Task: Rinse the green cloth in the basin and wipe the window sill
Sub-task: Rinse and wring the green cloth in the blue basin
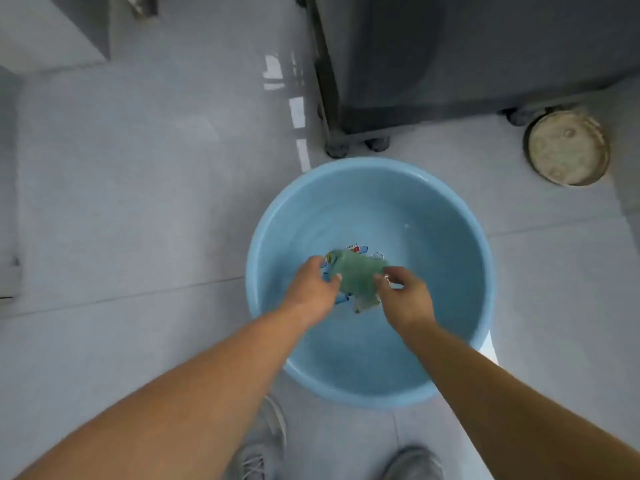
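Note:
A round light-blue basin stands on the tiled floor, with shallow water and a printed picture on its bottom. The green cloth is bunched up in the middle of the basin, stretched between both hands. My left hand grips its left side. My right hand pinches its right side. The window sill is not in view.
A dark grey appliance on small feet stands just behind the basin. A round, stained floor drain cover lies at the right. My two grey shoes are near the basin's front rim. Pale floor tiles spread to the left.

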The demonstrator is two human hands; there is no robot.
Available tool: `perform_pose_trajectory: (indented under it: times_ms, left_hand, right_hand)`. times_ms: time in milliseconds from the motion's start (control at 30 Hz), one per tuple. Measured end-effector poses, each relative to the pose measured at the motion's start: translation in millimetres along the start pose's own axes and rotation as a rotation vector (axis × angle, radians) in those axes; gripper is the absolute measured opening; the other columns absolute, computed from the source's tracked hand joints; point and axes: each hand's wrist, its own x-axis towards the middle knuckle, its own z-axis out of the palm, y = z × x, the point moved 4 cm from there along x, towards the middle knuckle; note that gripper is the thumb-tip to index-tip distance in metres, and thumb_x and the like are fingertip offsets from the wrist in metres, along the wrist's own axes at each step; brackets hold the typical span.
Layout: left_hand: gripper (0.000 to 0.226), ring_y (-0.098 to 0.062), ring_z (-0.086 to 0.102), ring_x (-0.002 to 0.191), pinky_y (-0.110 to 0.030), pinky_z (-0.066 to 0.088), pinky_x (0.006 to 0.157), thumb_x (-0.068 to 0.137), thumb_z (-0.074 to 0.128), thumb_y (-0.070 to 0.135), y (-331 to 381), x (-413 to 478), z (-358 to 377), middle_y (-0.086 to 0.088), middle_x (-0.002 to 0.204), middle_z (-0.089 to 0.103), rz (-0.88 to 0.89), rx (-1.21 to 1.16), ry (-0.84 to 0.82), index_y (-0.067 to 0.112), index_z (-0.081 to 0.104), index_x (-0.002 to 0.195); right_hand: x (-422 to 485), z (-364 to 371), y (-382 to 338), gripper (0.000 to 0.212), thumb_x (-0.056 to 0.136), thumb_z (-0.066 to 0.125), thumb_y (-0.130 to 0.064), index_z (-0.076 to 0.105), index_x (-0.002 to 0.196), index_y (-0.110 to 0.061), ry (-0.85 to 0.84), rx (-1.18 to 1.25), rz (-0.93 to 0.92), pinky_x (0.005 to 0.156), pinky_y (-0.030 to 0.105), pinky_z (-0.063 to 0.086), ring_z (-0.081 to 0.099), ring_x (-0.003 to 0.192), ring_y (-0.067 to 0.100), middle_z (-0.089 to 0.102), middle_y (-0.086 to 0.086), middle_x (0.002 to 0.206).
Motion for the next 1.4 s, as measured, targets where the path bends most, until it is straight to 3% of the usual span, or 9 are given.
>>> perform_pose_trajectory:
  times_ms: [100, 233, 367, 467, 567, 767, 833, 1000, 1400]
  left_hand:
    - [0.042, -0.025, 0.059, 0.102, -0.033, 0.049, 0.09, 0.093, 0.06, 0.026, -5, 38, 19, -0.004, 0.116, 0.057, 0.052, -0.016, 0.076, 0.011, 0.05, 0.131]
    - [0.033, -0.023, 0.058, 0.089, -0.035, 0.051, 0.085, 0.092, 0.062, 0.028, -10, 53, 40, 0.006, 0.094, 0.058, 0.037, -0.076, 0.073, 0.018, 0.053, 0.123]
    - [0.019, -0.031, 0.066, 0.084, -0.041, 0.056, 0.078, 0.096, 0.056, 0.031, -11, 45, 47, -0.009, 0.089, 0.069, -0.079, -0.234, -0.001, 0.015, 0.066, 0.095]
    - [0.022, -0.02, 0.066, 0.077, -0.032, 0.052, 0.067, 0.101, 0.05, 0.031, -11, 24, 44, -0.004, 0.085, 0.072, -0.194, -0.601, -0.121, 0.017, 0.066, 0.095]
    - [0.022, -0.015, 0.072, 0.075, -0.031, 0.057, 0.06, 0.102, 0.047, 0.024, -3, 2, 42, -0.007, 0.09, 0.076, -0.177, -0.776, -0.197, 0.014, 0.066, 0.101]
    - [0.015, -0.022, 0.064, 0.093, -0.04, 0.051, 0.085, 0.1, 0.046, 0.028, 20, -7, 33, -0.001, 0.096, 0.068, 0.161, -0.259, 0.054, 0.021, 0.058, 0.095]
    - [0.023, -0.027, 0.062, 0.093, -0.043, 0.05, 0.085, 0.099, 0.041, 0.038, 22, -4, 34, -0.004, 0.095, 0.067, 0.169, -0.119, 0.085, 0.02, 0.053, 0.091]
    - [0.05, -0.027, 0.065, 0.101, -0.044, 0.049, 0.092, 0.101, 0.029, 0.048, 21, -3, 45, -0.007, 0.105, 0.073, 0.102, -0.021, 0.093, 0.016, 0.069, 0.099]
    - [0.047, -0.016, 0.058, 0.059, -0.024, 0.041, 0.053, 0.101, 0.038, 0.04, 17, 2, 55, 0.004, 0.062, 0.062, 0.008, -0.23, 0.077, 0.014, 0.063, 0.071]
  right_hand:
    - [34, 17, 11, 0.035, 0.089, 0.065, -0.03, 0.064, 0.121, -0.016, 0.094, -0.09, -0.084, 0.082, 0.031, 0.051, 0.062, 0.089, 0.019, 0.062, 0.006, 0.11]
    - [48, 36, 23, 0.03, 0.086, 0.068, -0.028, 0.061, 0.115, -0.02, 0.152, -0.04, -0.059, 0.066, 0.024, 0.044, 0.057, 0.075, 0.013, 0.059, -0.002, 0.094]
    - [42, 52, 33, 0.01, 0.09, 0.064, -0.015, 0.068, 0.082, -0.009, -0.094, 0.396, 0.222, 0.053, 0.034, 0.05, 0.058, 0.057, 0.022, 0.062, 0.013, 0.068]
    - [25, 45, 31, 0.019, 0.092, 0.059, -0.023, 0.073, 0.096, -0.01, -0.251, 0.683, 0.31, 0.061, 0.033, 0.052, 0.067, 0.072, 0.022, 0.072, 0.009, 0.084]
    - [9, 35, 24, 0.025, 0.095, 0.053, -0.035, 0.072, 0.106, -0.022, -0.283, 0.635, 0.219, 0.066, 0.033, 0.058, 0.071, 0.086, 0.017, 0.074, 0.0, 0.098]
    - [-6, 30, 0, 0.037, 0.1, 0.044, -0.04, 0.065, 0.094, -0.01, -0.162, 0.303, 0.049, 0.061, 0.036, 0.052, 0.06, 0.068, 0.025, 0.065, 0.008, 0.081]
    - [-5, 29, -5, 0.04, 0.099, 0.045, -0.042, 0.066, 0.09, -0.009, -0.15, 0.284, 0.024, 0.062, 0.036, 0.054, 0.064, 0.071, 0.023, 0.07, 0.007, 0.08]
    - [-4, 34, -11, 0.051, 0.098, 0.045, -0.047, 0.067, 0.057, -0.024, -0.222, 0.459, 0.1, 0.034, 0.015, 0.031, 0.045, 0.034, 0.002, 0.054, -0.012, 0.042]
    - [9, 35, -4, 0.049, 0.1, 0.042, -0.037, 0.067, 0.062, -0.019, -0.285, 0.509, 0.141, 0.04, 0.023, 0.034, 0.047, 0.042, 0.016, 0.056, 0.001, 0.05]
